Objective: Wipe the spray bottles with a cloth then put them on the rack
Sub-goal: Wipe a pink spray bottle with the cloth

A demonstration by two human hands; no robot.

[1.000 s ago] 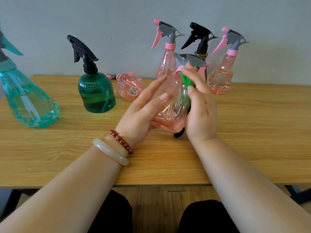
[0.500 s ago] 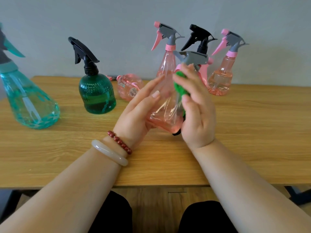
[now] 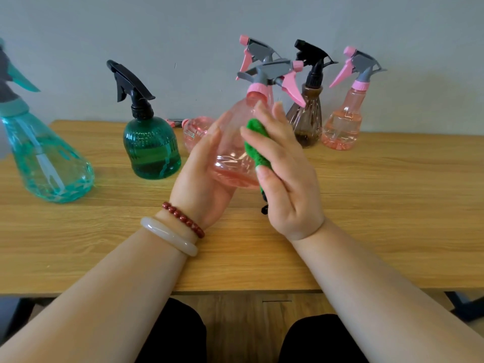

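Observation:
A clear pink spray bottle [image 3: 233,142] with a grey and pink trigger head is held above the wooden table [image 3: 366,205], its nozzle pointing right. My left hand [image 3: 201,179] cups its body from the left and below, fingers curved round it. My right hand [image 3: 288,179] presses a green cloth [image 3: 258,145] against the bottle's right side, with the cloth pinched between thumb and fingers. A dark strip of the cloth hangs below my right palm.
Along the back of the table are a large teal bottle [image 3: 47,158] at far left, a dark green bottle [image 3: 152,148], a pink bottle lying on its side [image 3: 195,129], a brown bottle [image 3: 306,119] and an upright pink bottle [image 3: 344,121]. Another pink trigger head [image 3: 251,52] shows behind the held bottle.
The held bottle has been turned and raised more upright, so its trigger head now points right. My right hand with the cloth has slid from the neck down the bottle's side.

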